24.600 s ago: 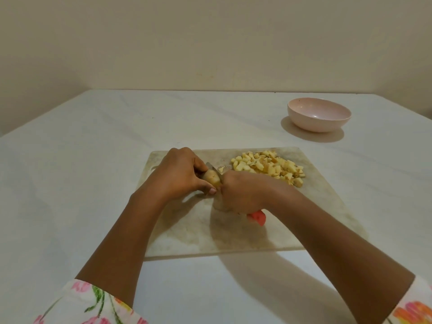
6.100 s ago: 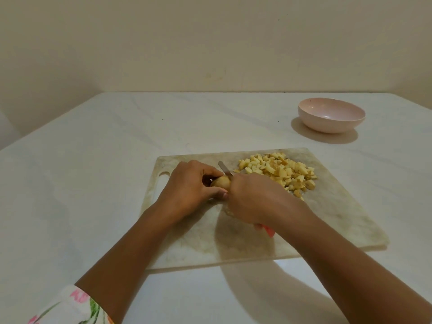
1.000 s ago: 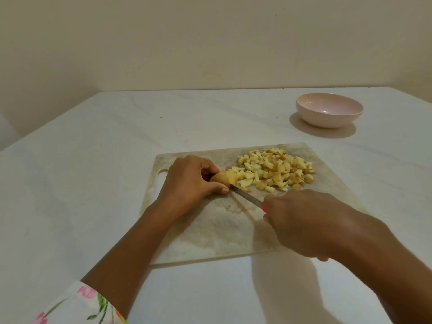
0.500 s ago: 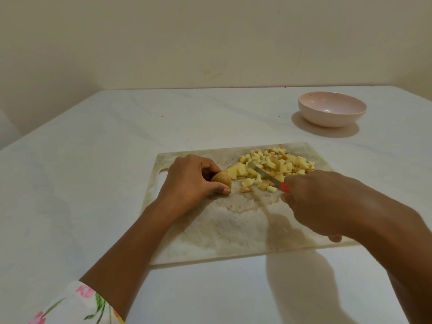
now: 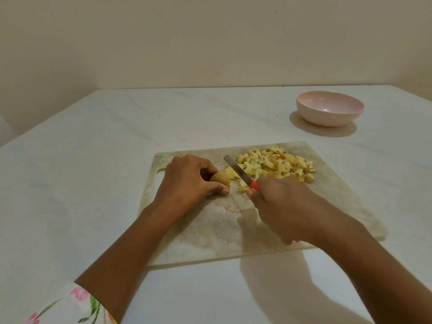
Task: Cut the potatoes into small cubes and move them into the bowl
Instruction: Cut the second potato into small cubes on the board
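A worn pale cutting board (image 5: 210,235) lies on the white table. My left hand (image 5: 187,181) grips a small remaining potato piece (image 5: 221,178) at the board's far left part. My right hand (image 5: 280,206) holds a red-handled knife (image 5: 237,170), its blade lying just right of the potato piece, tip pointing away from me. A heap of small potato cubes (image 5: 275,164) sits on the board's far right part, with a few loose cubes beside the blade. The pink bowl (image 5: 329,111) stands beyond the board at the right and looks empty.
The white table (image 5: 93,160) stretches left of and beyond the board to a beige wall. A floral sleeve (image 5: 70,307) shows at my left forearm near the bottom edge.
My right hand has carried the knife from near the board's front edge up and left, so the blade now lies next to the potato piece. The left hand has stayed put.
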